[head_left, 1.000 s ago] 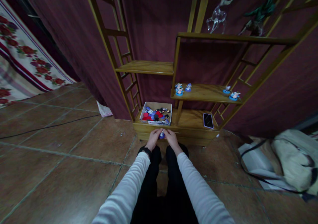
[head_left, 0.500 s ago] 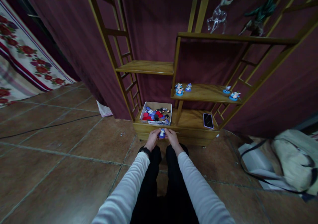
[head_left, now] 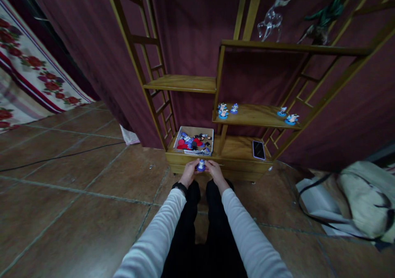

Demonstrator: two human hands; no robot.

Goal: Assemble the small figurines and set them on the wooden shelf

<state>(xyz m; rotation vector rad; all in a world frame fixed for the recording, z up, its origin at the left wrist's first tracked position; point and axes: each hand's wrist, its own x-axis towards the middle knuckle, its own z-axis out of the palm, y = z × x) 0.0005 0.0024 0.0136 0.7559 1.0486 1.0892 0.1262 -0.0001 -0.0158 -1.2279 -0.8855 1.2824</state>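
Observation:
A small purple-and-white figurine [head_left: 201, 165] on a purple base is held upright between my two hands, in front of the low cabinet. My left hand [head_left: 189, 173] grips it from the left, fingers closed at its side. From the right, the closed fingers of my right hand [head_left: 214, 171] hold the same figurine. Just beyond my hands, an open cardboard box [head_left: 212, 135] holds several jumbled figurines and red pieces. On the middle shelf [head_left: 256, 115] stand a purple figurine [head_left: 234, 108] and several on blue bases, among them one figurine [head_left: 291, 119] at the right end.
A phone [head_left: 258, 150] lies on the cabinet's lower board. Higher up stand a clear glass deer [head_left: 271, 21] and a dark green statue [head_left: 322, 23]. At right on the floor sits a pale bag [head_left: 364, 195] with a black strap. A black cable [head_left: 61, 156] crosses the tiles at left.
Both hands stay in nearly the same place around the figurine, which is turned or tilted very slightly. Nothing else has visibly moved.

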